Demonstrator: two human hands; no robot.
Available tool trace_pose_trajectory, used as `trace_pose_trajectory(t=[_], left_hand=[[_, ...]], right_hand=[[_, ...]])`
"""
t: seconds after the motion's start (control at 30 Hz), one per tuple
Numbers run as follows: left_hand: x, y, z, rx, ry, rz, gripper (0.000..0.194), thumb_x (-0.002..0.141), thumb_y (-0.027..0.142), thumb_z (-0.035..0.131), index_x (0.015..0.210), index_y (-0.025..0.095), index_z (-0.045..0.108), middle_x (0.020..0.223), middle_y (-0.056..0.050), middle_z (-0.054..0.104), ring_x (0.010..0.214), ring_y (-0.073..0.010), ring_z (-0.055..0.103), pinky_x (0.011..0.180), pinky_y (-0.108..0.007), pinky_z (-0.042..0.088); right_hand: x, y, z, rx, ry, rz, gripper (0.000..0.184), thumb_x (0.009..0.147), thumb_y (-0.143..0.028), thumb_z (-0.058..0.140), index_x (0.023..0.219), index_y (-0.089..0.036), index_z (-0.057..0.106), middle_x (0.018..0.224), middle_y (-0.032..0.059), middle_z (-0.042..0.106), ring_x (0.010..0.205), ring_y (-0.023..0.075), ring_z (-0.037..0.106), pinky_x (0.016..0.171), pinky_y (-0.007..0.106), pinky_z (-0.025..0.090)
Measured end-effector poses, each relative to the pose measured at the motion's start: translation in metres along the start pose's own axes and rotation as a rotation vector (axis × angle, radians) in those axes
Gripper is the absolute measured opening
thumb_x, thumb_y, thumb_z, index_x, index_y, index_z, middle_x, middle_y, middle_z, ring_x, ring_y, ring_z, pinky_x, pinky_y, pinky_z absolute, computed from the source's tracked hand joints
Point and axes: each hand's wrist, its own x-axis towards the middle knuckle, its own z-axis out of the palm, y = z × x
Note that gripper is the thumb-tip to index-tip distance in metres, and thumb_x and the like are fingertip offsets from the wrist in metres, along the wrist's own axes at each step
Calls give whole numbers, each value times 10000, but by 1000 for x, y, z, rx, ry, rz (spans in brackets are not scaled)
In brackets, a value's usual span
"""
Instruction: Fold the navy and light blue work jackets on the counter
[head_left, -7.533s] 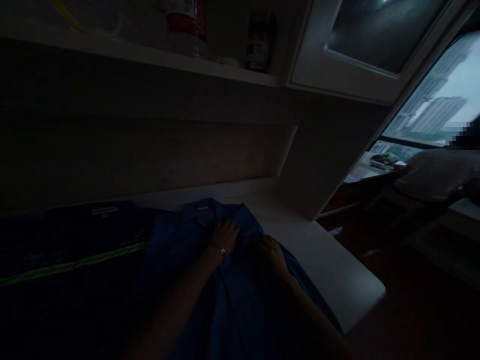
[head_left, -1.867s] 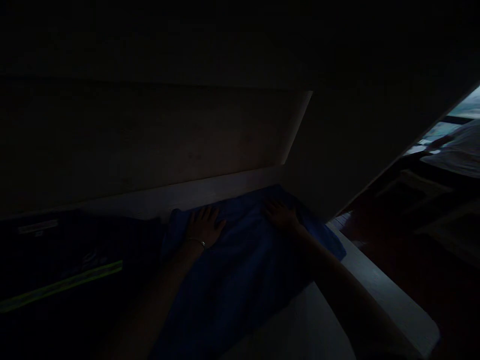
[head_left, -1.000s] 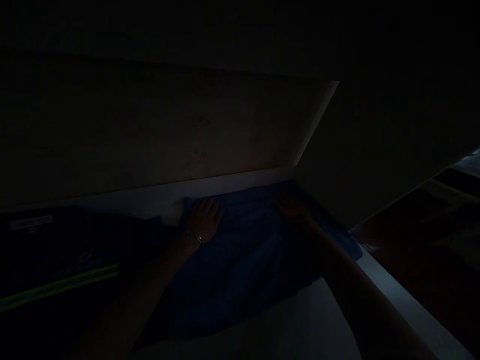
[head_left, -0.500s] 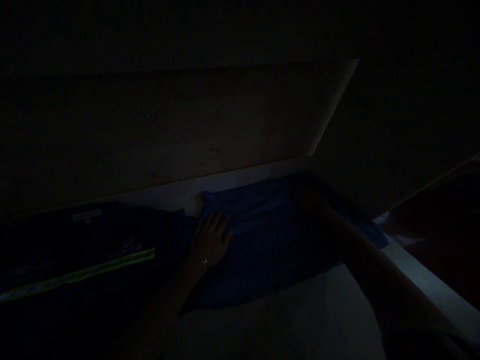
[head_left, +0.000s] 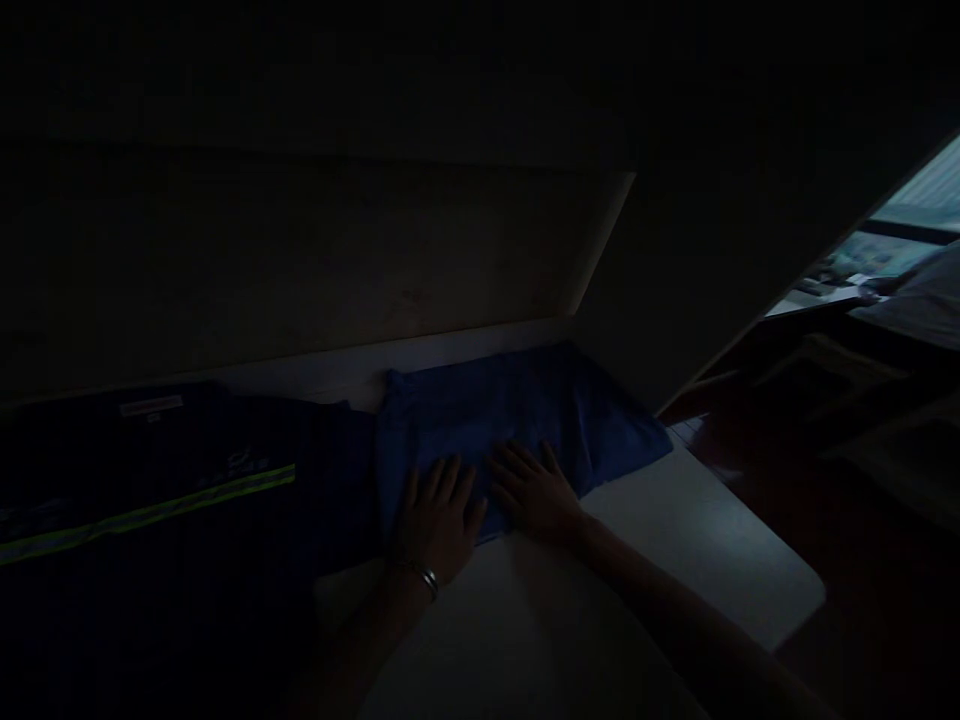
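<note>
A piece of blue cloth (head_left: 480,405), perhaps a garment, lies flat on a pale tabletop, folded along its near edge. My left hand (head_left: 442,525), with a shiny bracelet at the wrist, rests on the cloth's near left part, fingers spread. Close beside it, my right hand (head_left: 536,495) lies palm down on the near middle, fingers also stretched out. Left of the cloth is a dark navy work shirt (head_left: 172,450) with a yellow-green reflective stripe (head_left: 150,515) and a collar label (head_left: 152,406). Its sleeve reaches the blue cloth. Deep shadow hides most of the shirt.
Behind the cloth rises a dark panel (head_left: 337,270) with a recess. Another dark panel (head_left: 697,250) stands at the right. The pale tabletop (head_left: 720,540) ends in a rounded corner at the right. Beyond it is a bright window (head_left: 900,220).
My right hand has moved left and nearer, beside my left hand. The cloth's near edge has come in, making it narrower. The view has shifted right, bringing the window into sight.
</note>
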Motion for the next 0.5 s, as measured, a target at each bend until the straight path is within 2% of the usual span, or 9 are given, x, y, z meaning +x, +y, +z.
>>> trace_pose_trajectory(t=[0.1,0.23,0.3,0.37,0.43,0.5], left_hand=[[-2,-1,5,17,30,-10,595,957,567,206,1429,297,446,1540,-40,388,1418,-268,338,1181,-582,163],[-3,0,5,15,58,-7,598,955,575,204,1417,297,463,1536,-33,397,1422,-266,327,1181,-571,155],[-4,0,5,3,67,-4,594,955,575,206,1412,300,470,1534,-31,403,1423,-262,326,1184,-564,145],[-5,-2,6,-11,73,-6,593,954,575,209,1408,302,475,1533,-32,403,1421,-260,330,1185,-565,134],[-4,-3,8,-23,69,-7,594,952,577,213,1408,302,477,1536,-33,398,1419,-265,334,1185,-571,125],[-2,-3,10,-35,58,-8,599,949,581,218,1414,300,470,1538,-34,392,1420,-272,331,1184,-577,125]], right_hand=[[-9,17,9,-31,5,-1,545,998,-535,196,1490,-349,340,1584,10,268,1455,280,220,1157,610,134],[-17,75,4,-71,20,67,549,1002,-520,197,1499,-329,327,1578,17,285,1442,270,260,1155,569,202],[-29,107,5,-90,16,162,553,1004,-510,179,1498,-316,335,1569,22,307,1435,254,280,1158,554,206],[-43,135,7,-130,27,284,549,1006,-488,160,1503,-317,319,1572,26,299,1443,247,263,1159,589,155],[-54,155,11,-155,31,388,551,1006,-470,141,1521,-318,262,1591,27,246,1459,234,220,1155,612,117],[-59,164,14,-150,2,439,560,1003,-469,130,1537,-314,202,1609,23,180,1470,218,183,1156,605,120]])
